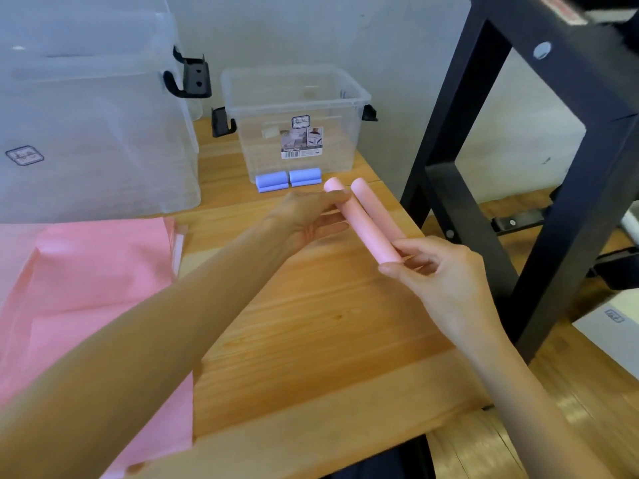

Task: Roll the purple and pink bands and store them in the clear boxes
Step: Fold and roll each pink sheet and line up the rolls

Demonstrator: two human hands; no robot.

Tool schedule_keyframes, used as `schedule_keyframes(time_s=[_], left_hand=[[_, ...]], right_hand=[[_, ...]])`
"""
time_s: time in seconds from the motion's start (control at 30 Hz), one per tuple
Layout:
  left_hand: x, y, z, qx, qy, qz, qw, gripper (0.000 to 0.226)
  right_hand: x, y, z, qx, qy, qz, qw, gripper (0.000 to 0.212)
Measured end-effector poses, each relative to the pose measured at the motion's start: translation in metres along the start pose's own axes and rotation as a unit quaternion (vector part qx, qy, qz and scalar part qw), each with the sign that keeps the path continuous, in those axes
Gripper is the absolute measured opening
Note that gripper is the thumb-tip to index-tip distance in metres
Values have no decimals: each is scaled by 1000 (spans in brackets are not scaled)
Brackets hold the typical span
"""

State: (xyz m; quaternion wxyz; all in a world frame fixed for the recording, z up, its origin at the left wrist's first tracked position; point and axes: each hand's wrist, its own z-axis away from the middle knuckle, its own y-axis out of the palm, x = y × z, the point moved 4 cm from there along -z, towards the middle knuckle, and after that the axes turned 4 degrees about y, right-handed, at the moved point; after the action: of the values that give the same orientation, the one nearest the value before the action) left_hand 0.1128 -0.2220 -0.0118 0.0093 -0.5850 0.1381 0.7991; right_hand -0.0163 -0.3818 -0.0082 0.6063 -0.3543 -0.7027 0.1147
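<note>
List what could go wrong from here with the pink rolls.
1. The left hand and right hand hold the two pink rolls only at the ends, so one could slip out or unroll.
2. The rolls sit near the table edge and may drop off.
3. Reaching toward the small clear box may knock the purple rolls.

Wooden table [311, 340], black metal frame [570, 140] at its right edge, pale wall [380, 39] behind.
</note>
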Motion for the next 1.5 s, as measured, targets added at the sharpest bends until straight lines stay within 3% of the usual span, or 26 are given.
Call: schedule_keyframes(time_s=[0.23, 0.5, 0.77, 0.87, 0.93, 1.2, 1.5], left_hand=[[-1, 9, -29, -7, 20, -111, 994, 18], [-6, 14, -45, -33, 59, -318, 946, 15], [-6, 23, -57, -34, 76, -323, 943, 15], [-4, 24, -60, -48, 81, -336, 937, 46], [-3, 24, -60, -52, 83, -340, 935, 53], [-1, 15, -57, -54, 72, -322, 943, 57], [1, 6, -41, -46, 79, -269, 959, 55]], right_hand=[[-14, 11, -19, -23, -47, 116, 992, 31], [-25, 8, -23, 9, -59, 85, 995, 36], [-24, 13, -31, 20, -73, 98, 992, 39], [-24, 13, -35, 24, -70, 94, 993, 40], [-25, 13, -35, 25, -69, 90, 993, 43], [-29, 13, -31, 46, -53, 95, 993, 64], [-25, 10, -29, 42, -61, 105, 992, 57]])
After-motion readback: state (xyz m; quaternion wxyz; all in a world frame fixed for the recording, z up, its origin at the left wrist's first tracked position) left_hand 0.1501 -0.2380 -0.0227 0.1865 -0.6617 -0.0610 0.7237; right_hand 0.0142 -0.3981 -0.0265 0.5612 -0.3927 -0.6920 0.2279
